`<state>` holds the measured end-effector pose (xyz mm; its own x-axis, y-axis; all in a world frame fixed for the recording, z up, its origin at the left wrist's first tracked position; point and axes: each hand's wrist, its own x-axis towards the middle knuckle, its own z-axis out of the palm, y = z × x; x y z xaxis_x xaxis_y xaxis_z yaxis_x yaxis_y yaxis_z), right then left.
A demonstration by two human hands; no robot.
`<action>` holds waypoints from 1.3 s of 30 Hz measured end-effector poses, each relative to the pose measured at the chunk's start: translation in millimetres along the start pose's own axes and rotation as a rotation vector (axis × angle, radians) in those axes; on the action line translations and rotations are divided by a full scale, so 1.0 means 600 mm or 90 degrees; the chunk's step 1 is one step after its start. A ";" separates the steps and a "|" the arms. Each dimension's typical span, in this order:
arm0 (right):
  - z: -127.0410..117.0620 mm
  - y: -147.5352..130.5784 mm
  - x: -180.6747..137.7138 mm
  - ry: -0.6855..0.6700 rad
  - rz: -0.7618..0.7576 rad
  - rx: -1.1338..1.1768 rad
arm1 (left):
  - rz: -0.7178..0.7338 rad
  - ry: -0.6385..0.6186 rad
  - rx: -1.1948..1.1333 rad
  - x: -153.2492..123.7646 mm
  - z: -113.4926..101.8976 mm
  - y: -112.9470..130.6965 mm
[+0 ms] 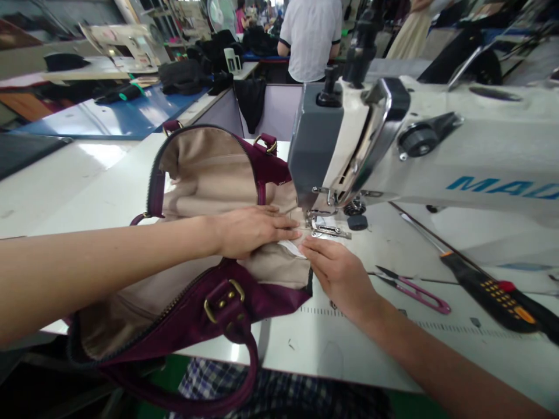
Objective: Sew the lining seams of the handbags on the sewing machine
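A burgundy handbag (268, 295) is spread open on the white sewing table (305, 349), left of the sewing machine (480, 139), with its beige lining (205, 186) exposed and its right end brought up to the presser foot (329, 230). The lining is pressed by the left hand (251, 231), its fingers laid out flat and clenched on nothing. The fingers of the right hand (338, 267) are bunched at a white strip (292, 248); whether it is pinched or merely pressed cannot be told, as the thumb is hidden.

Fingertips of both hands are placed just beside the foot, so a finger could be caught by the needle if the cloth were fed on without the hands being shifted. A crease could be sewn in where the lining is bunched, and the strip could be skewed if it were held unevenly. The seam could be dragged off line by the near handle (251, 361), which is hung over the table's near edge.

The needle's tip cannot be made out, the lining beneath the left forearm is covered, and the screwdriver (484, 291) is cut off at the right.
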<state>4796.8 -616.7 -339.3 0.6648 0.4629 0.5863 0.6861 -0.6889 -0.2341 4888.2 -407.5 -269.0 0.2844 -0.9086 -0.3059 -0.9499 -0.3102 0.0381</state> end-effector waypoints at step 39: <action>-0.045 -0.088 -0.031 -0.106 -0.041 -0.027 | -0.041 0.237 -0.063 -0.038 0.004 0.142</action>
<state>4740.1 -604.1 -316.9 0.6624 0.5900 0.4616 0.7177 -0.6764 -0.1654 4800.2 -412.8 -261.0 0.3879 -0.9201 0.0541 -0.9165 -0.3789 0.1279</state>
